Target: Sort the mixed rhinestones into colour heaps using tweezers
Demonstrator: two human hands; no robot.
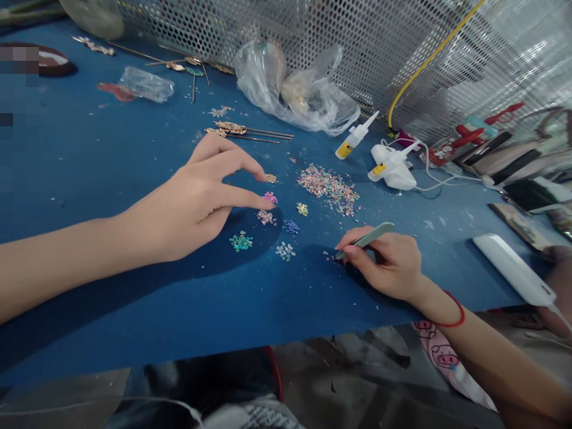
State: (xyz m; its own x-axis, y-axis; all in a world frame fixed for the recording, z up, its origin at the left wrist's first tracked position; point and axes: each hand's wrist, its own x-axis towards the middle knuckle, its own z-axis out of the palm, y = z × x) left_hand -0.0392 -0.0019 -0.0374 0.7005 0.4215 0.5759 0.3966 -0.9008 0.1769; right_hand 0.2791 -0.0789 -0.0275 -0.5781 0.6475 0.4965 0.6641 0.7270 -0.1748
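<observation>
head view: looking down over a blue work mat (84, 179) from where the person sits, both forearms reaching in, and from here it's all tiny sparkly bits.

left hand (192, 202): lying low over the mat, fingers open and spread. the index fingertip (261, 175) sits just beside a small heap of gold flakes (270, 177), the middle fingertip just by a heap of pink flakes (270, 197). neither looks gripped.

right hand (384, 265): fingers closed around pale green tweezers (369, 240), tips angled down onto a few loose flakes (330, 256). whether the tips have a flake between them, i can't tell. red string bracelet (449, 316) on the wrist.

flakes: small separate heaps between the hands, teal (241, 241), blue (291, 226), pale silver (285, 251) and yellow-green (302, 208), with a larger mixed heap (328, 189) further up.

edges: the mat's near edge slants across the bottom, floor below it. perforated metal mesh (268, 24) rises along the far side, with a crumpled plastic bag (295, 89) against it.

room to move: wide stretch of open mat left of the heaps, under and above the left forearm. the right side is tighter, with a long white device (513, 268) just past the right hand.

writing: two white glue bottles (355, 137) carry yellow labels, print too small to read.
</observation>
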